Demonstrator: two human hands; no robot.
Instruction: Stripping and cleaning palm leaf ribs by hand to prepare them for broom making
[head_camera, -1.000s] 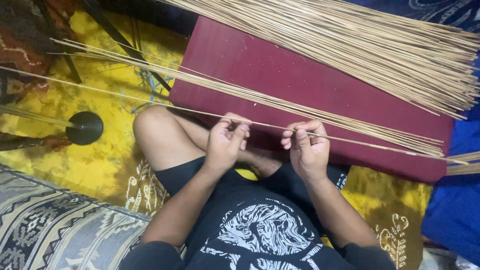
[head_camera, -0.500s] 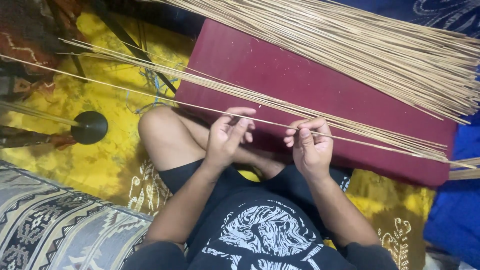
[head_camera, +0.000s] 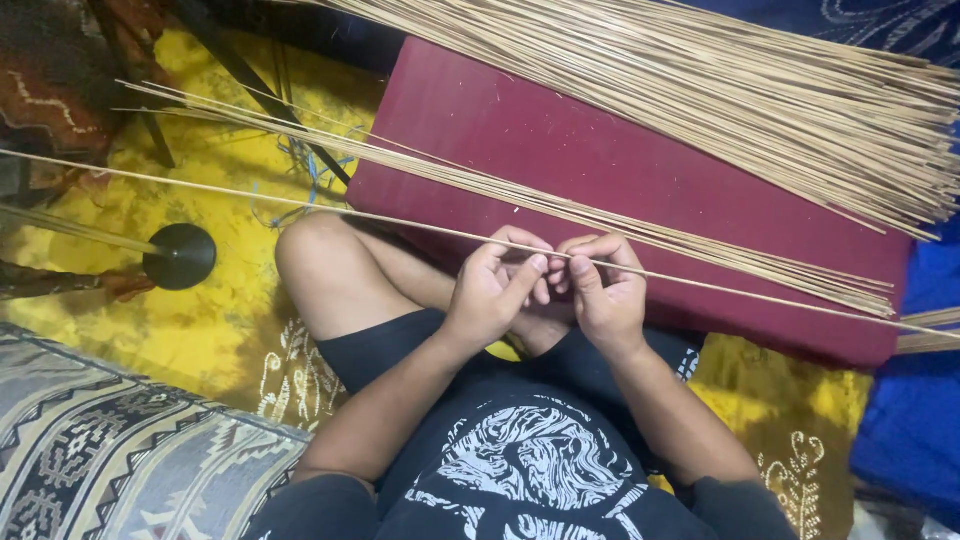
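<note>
I sit cross-legged and hold one long thin bamboo stick (head_camera: 300, 203) across my lap. My left hand (head_camera: 495, 290) pinches it from the left, and my right hand (head_camera: 603, 290) pinches it right beside, the fingertips of both almost touching. The stick runs from the far left to the right edge of the view. A small row of similar sticks (head_camera: 640, 225) lies on the maroon cushion (head_camera: 560, 130) just beyond my hands. A big fanned bundle of sticks (head_camera: 760, 90) rests on the cushion's far side.
A yellow patterned cloth (head_camera: 200, 330) covers the floor. A black round base with a rod (head_camera: 180, 256) stands at left. A grey patterned cushion (head_camera: 110, 450) lies at bottom left, blue fabric (head_camera: 915, 400) at right, dark tripod legs (head_camera: 250, 80) at top left.
My hands have come closer together along the stick, the right one sliding left toward the left one. The view shifted slightly.
</note>
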